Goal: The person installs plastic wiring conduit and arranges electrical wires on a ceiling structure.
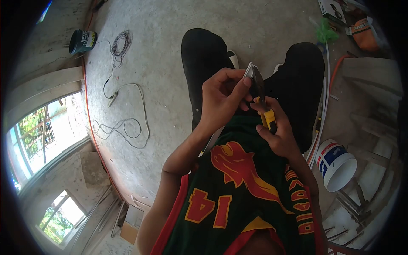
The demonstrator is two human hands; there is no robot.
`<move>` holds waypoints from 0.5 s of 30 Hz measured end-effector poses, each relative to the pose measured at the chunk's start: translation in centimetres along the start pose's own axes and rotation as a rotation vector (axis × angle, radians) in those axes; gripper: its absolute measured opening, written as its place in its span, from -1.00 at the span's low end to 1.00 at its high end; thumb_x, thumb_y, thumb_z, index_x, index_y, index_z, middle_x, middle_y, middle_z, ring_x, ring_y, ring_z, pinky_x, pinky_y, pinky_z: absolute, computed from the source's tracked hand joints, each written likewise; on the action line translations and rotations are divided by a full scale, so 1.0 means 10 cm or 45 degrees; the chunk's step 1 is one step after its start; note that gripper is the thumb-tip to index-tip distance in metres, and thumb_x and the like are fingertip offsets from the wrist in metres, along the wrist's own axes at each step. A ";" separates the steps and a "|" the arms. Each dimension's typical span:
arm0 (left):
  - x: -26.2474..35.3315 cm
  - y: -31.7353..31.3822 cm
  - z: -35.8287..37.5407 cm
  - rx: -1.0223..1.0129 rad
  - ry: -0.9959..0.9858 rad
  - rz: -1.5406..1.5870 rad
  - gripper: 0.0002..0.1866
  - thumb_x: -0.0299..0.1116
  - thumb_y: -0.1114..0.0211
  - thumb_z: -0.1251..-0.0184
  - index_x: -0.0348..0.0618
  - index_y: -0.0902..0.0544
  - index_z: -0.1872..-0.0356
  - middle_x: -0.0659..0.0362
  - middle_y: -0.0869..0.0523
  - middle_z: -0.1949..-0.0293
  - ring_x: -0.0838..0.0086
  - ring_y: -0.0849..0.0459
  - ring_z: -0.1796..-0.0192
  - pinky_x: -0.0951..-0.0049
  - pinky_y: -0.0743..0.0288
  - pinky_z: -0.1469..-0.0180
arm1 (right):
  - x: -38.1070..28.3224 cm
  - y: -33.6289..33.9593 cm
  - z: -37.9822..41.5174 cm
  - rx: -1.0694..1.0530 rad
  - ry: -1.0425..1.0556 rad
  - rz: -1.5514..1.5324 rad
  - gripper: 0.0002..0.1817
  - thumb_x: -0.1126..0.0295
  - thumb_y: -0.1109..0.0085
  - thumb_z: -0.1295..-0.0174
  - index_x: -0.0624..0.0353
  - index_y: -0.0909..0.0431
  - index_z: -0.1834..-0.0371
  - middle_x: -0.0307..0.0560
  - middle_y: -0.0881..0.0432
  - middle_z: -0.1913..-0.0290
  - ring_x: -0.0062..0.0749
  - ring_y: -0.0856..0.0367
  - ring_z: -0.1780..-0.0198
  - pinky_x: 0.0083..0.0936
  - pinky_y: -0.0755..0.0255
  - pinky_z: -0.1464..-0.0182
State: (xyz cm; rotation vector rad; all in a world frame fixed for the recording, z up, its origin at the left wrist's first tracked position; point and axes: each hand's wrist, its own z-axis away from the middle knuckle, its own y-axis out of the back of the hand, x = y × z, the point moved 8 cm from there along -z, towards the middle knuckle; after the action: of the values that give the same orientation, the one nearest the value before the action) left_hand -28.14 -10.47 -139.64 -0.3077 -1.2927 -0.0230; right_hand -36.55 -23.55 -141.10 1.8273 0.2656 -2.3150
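Observation:
My left hand pinches a short white strip between thumb and fingers, held up over the gap between my knees. In my right hand are pliers with yellow and black handles, the fingers wrapped round the grips. The dark jaws of the pliers point away from me and lie right alongside the white strip, overlapping its edge in this view. Both hands are close together above my lap.
A long cable lies looped on the concrete floor to the left, near a dark bucket. At the right, a white bucket rests tipped beside long thin strips. An orange bag sits at the upper right.

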 end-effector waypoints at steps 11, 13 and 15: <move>0.03 0.00 0.02 0.031 -0.019 -0.016 -0.78 -0.41 -0.31 -0.38 -0.40 -0.62 0.12 0.14 -0.72 0.40 0.68 -0.64 0.48 0.70 -0.51 0.57 | -0.11 0.03 0.00 -0.009 -0.010 0.062 -0.38 0.72 -0.02 -0.10 0.27 -0.17 -0.30 0.17 -0.44 -0.24 -0.15 -0.39 -0.40 -0.34 -0.21 -0.38; 0.04 0.00 0.02 0.025 -0.027 -0.026 -0.77 -0.40 -0.31 -0.38 -0.40 -0.62 0.12 0.15 -0.72 0.41 0.68 -0.63 0.50 0.71 -0.50 0.57 | -0.12 0.04 0.01 -0.007 -0.005 0.085 -0.38 0.72 -0.02 -0.10 0.27 -0.16 -0.30 0.19 -0.45 -0.23 -0.15 -0.38 -0.41 -0.35 -0.21 -0.38; 0.06 -0.01 0.02 0.042 -0.042 -0.048 -0.77 -0.40 -0.32 -0.37 -0.40 -0.63 0.13 0.16 -0.71 0.45 0.69 -0.62 0.52 0.72 -0.47 0.59 | -0.14 0.05 0.02 -0.005 -0.012 0.113 -0.37 0.73 -0.02 -0.09 0.26 -0.16 -0.29 0.20 -0.47 -0.23 -0.15 -0.37 -0.42 -0.34 -0.21 -0.38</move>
State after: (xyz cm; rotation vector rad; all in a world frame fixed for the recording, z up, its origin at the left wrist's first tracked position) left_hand -28.17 -10.45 -139.03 -0.2566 -1.3302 -0.0284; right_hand -36.30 -24.03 -139.75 1.7880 0.1839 -2.2617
